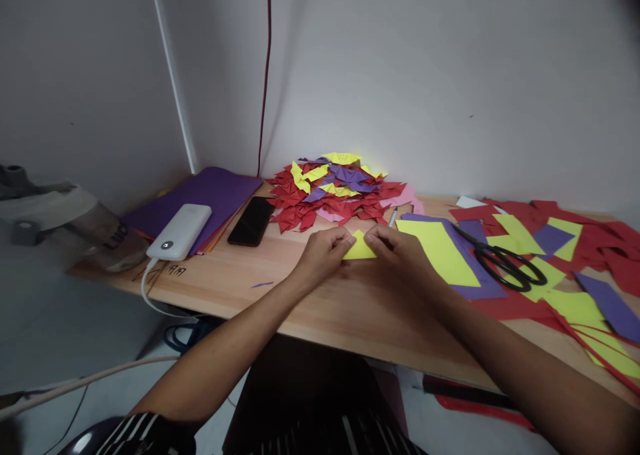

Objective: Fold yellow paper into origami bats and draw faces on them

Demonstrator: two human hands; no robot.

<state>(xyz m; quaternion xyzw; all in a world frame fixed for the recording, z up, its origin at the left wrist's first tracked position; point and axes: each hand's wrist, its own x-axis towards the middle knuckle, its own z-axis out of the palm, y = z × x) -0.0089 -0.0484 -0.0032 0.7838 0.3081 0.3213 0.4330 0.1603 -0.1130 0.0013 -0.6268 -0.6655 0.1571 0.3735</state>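
A small folded piece of yellow paper (361, 248) with a pointed top is held between my two hands, just over the front part of the wooden table. My left hand (326, 249) pinches its left side between thumb and fingers. On the right side, my right hand (395, 247) grips it the same way. Behind the hands lies a heap of folded paper figures (340, 191) in red, purple, yellow and pink. Close to my right forearm is a yellow sheet (443, 251) on top of purple paper (485, 291).
Black-handled scissors (505, 265) lie among red, yellow and purple paper scraps (555, 241) on the right. Leftward are a black phone (251, 221), a white power bank (181, 231) with a cable, and purple sheets (215, 191). A plastic bag (100, 231) hangs over the table's left end.
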